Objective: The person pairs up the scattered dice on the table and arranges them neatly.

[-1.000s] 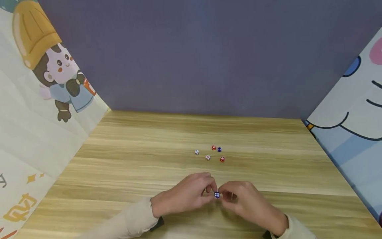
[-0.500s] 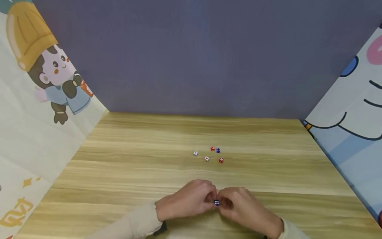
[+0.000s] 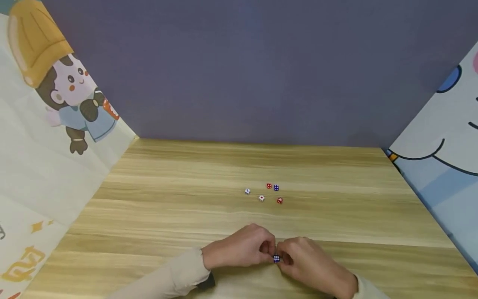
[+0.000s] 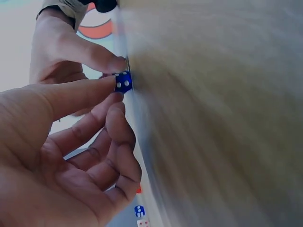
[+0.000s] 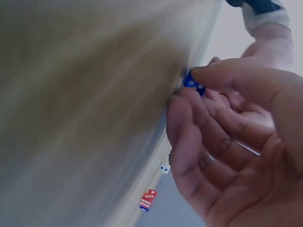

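Note:
A blue die [image 3: 276, 258] with white pips sits between the fingertips of both hands, low over the near part of the table. My left hand [image 3: 242, 248] pinches it from the left. From the right, my right hand [image 3: 313, 264] grips it with thumb and finger. In the left wrist view the left thumb presses against the die [image 4: 123, 82], the other hand's thumb just above. The right wrist view shows the right thumb and fingertips on the die [image 5: 194, 84], which they partly cover. Whether it touches the table is hard to tell.
Farther back on the wooden table [image 3: 168, 207] lie a white die [image 3: 247, 191], a white die with a red pip [image 3: 261, 198], a red die [image 3: 269, 185], another blue die [image 3: 276, 187] and a second red die [image 3: 280, 200]. A dark panel [image 3: 239, 74] stands behind.
Both hands have come slightly nearer the person with the blue die between them. The head view has shifted a little. The loose dice stay where they lay.

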### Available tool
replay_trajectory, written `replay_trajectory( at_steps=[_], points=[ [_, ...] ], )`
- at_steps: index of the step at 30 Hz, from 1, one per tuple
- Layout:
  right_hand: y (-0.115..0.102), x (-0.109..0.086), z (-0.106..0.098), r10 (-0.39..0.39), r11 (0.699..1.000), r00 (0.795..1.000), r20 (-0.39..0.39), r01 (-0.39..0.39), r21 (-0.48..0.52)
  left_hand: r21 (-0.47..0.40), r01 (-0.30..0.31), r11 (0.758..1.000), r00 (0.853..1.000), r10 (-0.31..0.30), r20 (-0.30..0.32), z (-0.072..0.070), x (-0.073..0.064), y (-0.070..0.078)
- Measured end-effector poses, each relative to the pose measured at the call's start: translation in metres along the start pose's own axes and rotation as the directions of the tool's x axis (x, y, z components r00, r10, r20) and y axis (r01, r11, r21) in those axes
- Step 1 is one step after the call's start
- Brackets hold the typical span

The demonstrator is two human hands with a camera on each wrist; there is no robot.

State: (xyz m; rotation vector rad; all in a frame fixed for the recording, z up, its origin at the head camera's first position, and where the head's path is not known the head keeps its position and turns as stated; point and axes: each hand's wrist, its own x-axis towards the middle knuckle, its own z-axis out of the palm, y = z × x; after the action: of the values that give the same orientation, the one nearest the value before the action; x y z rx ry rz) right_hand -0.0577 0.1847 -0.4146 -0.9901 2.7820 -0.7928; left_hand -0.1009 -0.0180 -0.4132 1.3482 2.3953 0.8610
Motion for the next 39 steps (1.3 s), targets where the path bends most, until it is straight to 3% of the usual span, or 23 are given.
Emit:
replay_trajectory(
  at_steps=[9, 22, 29, 39],
  points=[
    [-0.002, 0.006, -0.005, 0.021, 1.0, 0.999, 0.045, -0.02, -0.018, 0.017, 0.034, 0.999, 0.999, -0.033, -0.032, 0.003, 0.006, 0.0],
    [0.003, -0.008, -0.005, 0.041, 0.998, 0.999, -0.023, -0.04, 0.046, -0.002, 0.022, 1.0, 1.0, -0.022, -0.004, 0.011, 0.007, -0.003],
    [0.005, -0.008, -0.003, 0.046, 0.997, 0.998, -0.035, -0.044, 0.071, -0.012, 0.014, 1.0, 1.0, -0.014, -0.024, 0.011, 0.006, -0.003],
    [0.006, -0.009, -0.001, 0.036, 0.992, 0.999, -0.04, -0.031, 0.119, -0.054, 0.05, 0.997, 0.998, -0.052, -0.046, 0.014, 0.005, -0.002]
  ],
)
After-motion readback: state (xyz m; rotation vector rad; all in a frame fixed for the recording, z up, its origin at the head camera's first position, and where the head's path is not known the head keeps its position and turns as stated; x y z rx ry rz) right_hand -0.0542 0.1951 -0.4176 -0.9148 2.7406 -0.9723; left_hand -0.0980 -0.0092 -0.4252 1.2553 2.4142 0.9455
